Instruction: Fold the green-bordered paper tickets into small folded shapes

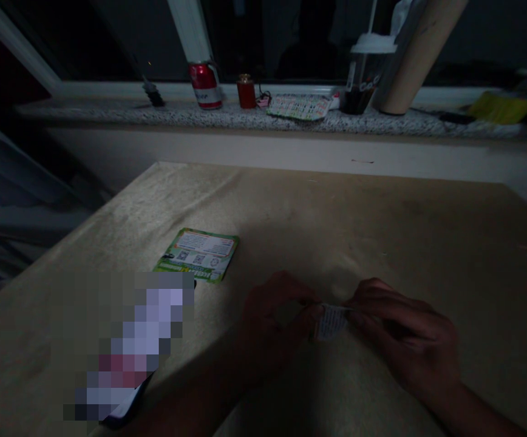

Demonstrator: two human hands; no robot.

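Two hands meet on one thing: a small white printed paper slip (331,321), held just above the tan felt-like table (382,230). Our left hand (270,321) pinches the slip's left edge, thumb pressed against curled fingers. Our right hand (400,337) pinches the right edge the same way, so both grips are closed on the paper and neither is spread. The light is dim, so we cannot tell which fingers carry the hold.

We judge the step in hand to be close work on the slip itself, with each end held against the other. Any further move would call for a firm pinch on both edges and small, even pulls, since the paper looks thin.

Left of the slip and a little beyond it, a green printed card (198,255) lies flat on the table. Nearer us on that same side sits a blurred oblong object (131,346) that we cannot make out.

Well beyond the slip runs a speckled stone window ledge (108,112). It carries a red drinks can (205,85), a small red jar (246,91), a colourful printed sheet (300,106), a lidded clear cup with a straw (368,73) and a leaning brown cardboard tube (421,54).
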